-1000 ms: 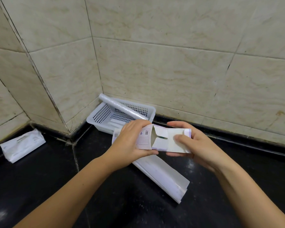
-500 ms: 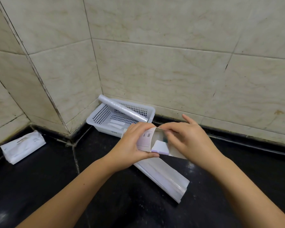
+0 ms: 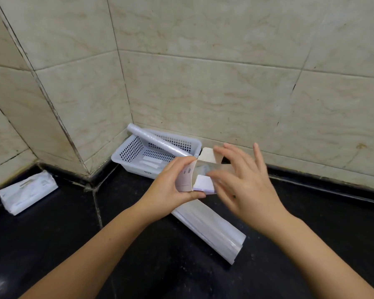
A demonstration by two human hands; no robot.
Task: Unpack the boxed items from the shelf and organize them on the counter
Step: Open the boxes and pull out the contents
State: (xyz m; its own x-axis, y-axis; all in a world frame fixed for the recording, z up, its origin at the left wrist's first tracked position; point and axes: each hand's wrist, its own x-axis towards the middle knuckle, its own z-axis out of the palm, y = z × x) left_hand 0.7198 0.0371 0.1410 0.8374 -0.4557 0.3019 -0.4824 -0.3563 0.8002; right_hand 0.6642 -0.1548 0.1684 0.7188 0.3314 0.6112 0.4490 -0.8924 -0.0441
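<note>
Black stone made up the counter (image 3: pixel 52 244), which filled the bottom of the frame under pale tiled walls. In the middle of the frame the left hand (image 3: pixel 171 186) held a small white carton (image 3: pixel 187 176) up above the counter, with the thumb under it and the fingers curled over its top. The carton's end stood open, one flap (image 3: pixel 209 155) sticking up and a lilac flap (image 3: pixel 203 183) folded down. The right hand (image 3: pixel 248 186) was just to the right of the open end, fingers spread wide and blurred; I could not tell if they touched the carton. Under the hands a long white box (image 3: pixel 212 229) lay flat on the counter, slanting toward the lower right. Behind the hands, in the corner of the walls, sat a white plastic basket (image 3: pixel 127 152) with holes in its sides. A white roll (image 3: pixel 156 141) lay slanted across the basket's rim. At the far left of the frame a white packet (image 3: pixel 27 192) lay on the counter, well apart from the rest.
</note>
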